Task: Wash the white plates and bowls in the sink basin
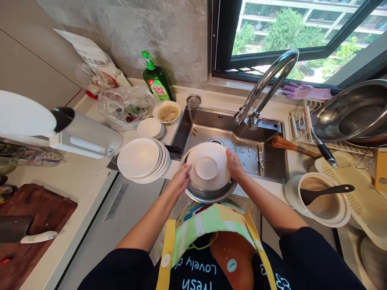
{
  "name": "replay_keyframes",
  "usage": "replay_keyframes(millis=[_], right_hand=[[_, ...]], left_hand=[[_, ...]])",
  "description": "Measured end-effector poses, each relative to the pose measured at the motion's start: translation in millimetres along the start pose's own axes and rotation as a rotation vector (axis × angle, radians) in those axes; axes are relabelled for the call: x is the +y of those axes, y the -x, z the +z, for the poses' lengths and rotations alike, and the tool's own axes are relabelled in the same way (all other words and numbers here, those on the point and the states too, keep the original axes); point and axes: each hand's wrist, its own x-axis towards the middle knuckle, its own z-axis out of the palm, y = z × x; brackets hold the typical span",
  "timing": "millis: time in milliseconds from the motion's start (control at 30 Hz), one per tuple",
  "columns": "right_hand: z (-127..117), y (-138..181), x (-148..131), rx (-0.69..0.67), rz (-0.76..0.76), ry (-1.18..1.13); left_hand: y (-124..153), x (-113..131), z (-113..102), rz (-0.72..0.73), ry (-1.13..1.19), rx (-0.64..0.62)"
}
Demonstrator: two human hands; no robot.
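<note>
- Two hands: the left hand [180,180] at 8 o'clock and the right hand [234,164] at 4 o'clock of one upturned white bowl [208,167], pressing on opposite sides, apart from each other, clamping it. Some fingertips are hidden behind the bowl's edge.
- Bowl: at the sink's front edge, foot ring up, over one steel basin [208,196]. The basin's inside is hidden, and contact between the two cannot be made out.
- Sink [266,141]: at 12 o'clock from the bowl, with one arched faucet [266,88].
- At 10 o'clock: one stack of white plates [138,158], count uncertain, about four rims; one smaller stack of saucers [150,128], about three; one food-stained bowl [167,111]; one green soap bottle [157,76].
- At 2 to 3 o'clock: one purple rubber glove [305,91], partly hidden; one bristle brush [296,146]; one steel pan [353,110], cut off by the frame edge.
- At 4 o'clock: one white pot [323,209] holding one black spoon [326,192].
- At 8 o'clock: one wooden cutting board [39,205], cut off, bearing one knife [30,235].
</note>
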Motion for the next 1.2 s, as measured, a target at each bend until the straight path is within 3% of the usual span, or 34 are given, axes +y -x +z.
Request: replay_keyframes(millis=[167,267,400,567,700,767,867,1033,1200], right_hand=[[13.6,4.8,28.7,0.045,0.313,-0.199],[22.6,6.0,42.1,0.022,0.377,-0.163],[23.3,6.1,46.3,-0.028,0.318,0.221],[21.3,22.8,35.1,-0.242,0.013,0.866],[28.5,33.6,30.6,-0.372,-0.076,1.13],[29.2,30.4,28.1,-0.371,-0.027,1.117],[24.0,22.9,14.4,-0.288,-0.026,0.914],[20.4,26.7,-31.9,-0.196,-0.308,0.446],[32.6,34.3,-51.5,-0.205,-0.485,0.302]], left_hand=[[1.2,6.6,-21.2,0.014,-0.082,-0.169],[0.2,1.3,-26.9,-0.005,-0.024,-0.258],[-0.2,-6.2,-29.6,0.057,-0.015,-0.252],[7.3,-0.8,-27.4,0.232,-0.099,-0.109],[11.9,1.3,-25.2,0.35,-0.211,-0.029],[11.5,-0.3,-24.5,0.386,-0.267,-0.006],[9.9,-3.2,-21.4,0.437,-0.389,0.034],[12.7,-2.1,-6.5,0.516,-0.567,0.079],[23.1,4.1,11.1,0.617,-0.805,0.094]])
